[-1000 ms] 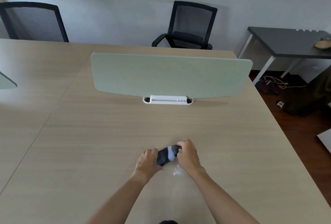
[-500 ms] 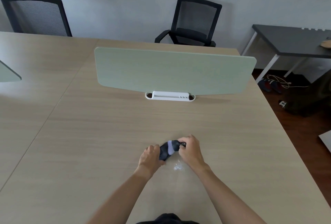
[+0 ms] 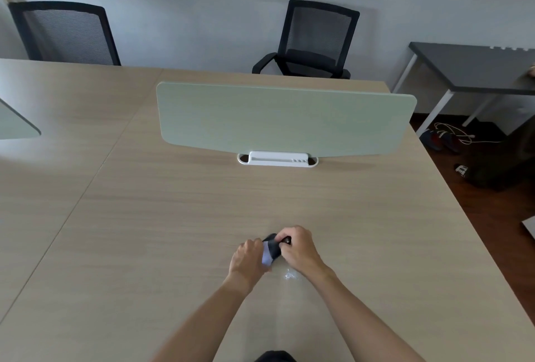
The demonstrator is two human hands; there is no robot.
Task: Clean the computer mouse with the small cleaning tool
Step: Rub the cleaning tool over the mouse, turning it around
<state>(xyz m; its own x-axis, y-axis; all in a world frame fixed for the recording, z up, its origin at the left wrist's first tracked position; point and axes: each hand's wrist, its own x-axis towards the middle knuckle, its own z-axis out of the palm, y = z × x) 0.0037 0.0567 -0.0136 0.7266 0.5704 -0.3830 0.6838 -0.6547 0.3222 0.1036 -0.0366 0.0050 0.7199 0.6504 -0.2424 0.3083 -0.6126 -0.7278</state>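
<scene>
Fingers (image 3: 254, 248) of left hand (image 3: 246, 260) curled round the dark computer mouse (image 3: 273, 247), steadying it just above the table (image 3: 173, 231) toward its near edge, while right hand (image 3: 299, 250) pinches something small, unidentifiable, presumably the cleaning tool, against its far end.

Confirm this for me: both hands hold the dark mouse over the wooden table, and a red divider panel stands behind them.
Not quite. In the head view the divider panel is pale green, not red. The rest holds: the left hand and right hand hold the dark mouse over the wooden table.
</scene>
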